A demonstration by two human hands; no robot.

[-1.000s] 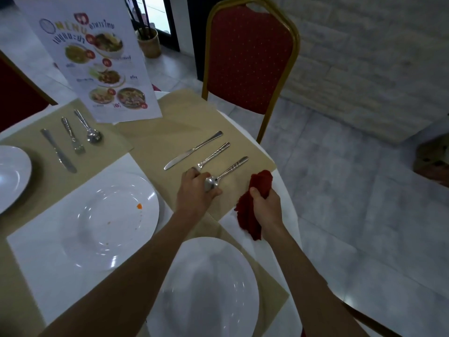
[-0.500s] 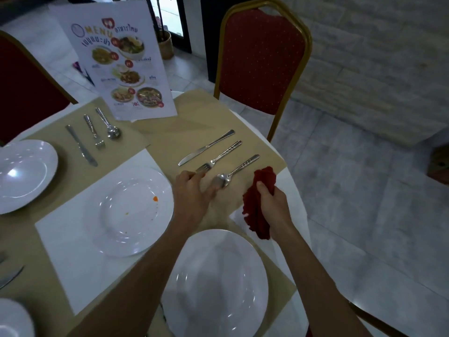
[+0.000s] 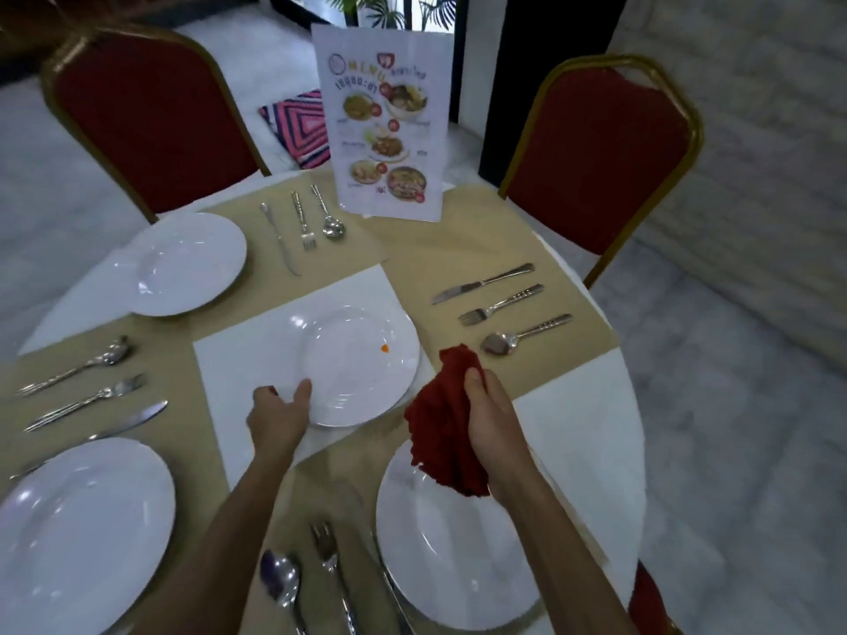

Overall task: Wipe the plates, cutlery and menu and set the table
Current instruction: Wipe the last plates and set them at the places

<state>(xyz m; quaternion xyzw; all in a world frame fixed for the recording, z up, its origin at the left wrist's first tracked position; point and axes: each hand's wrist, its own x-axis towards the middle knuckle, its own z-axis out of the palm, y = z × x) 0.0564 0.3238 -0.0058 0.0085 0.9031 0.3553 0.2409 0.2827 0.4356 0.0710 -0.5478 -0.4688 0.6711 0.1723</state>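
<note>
On centre plate [image 3: 362, 364] rim, left hand [image 3: 279, 417] in pinch; right hand [image 3: 492, 423] around red cloth [image 3: 440, 433].

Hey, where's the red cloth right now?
In the head view the red cloth is bunched in the right hand, just right of the centre plate and over the far rim of the near plate.

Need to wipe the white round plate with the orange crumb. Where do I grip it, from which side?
Probably by the near-left rim of the white round plate, from the near side, where the left hand rests its thumb. It lies flat, the rim is bare there, and the orange crumb sits right of centre, open to the red cloth the right hand holds.
</note>
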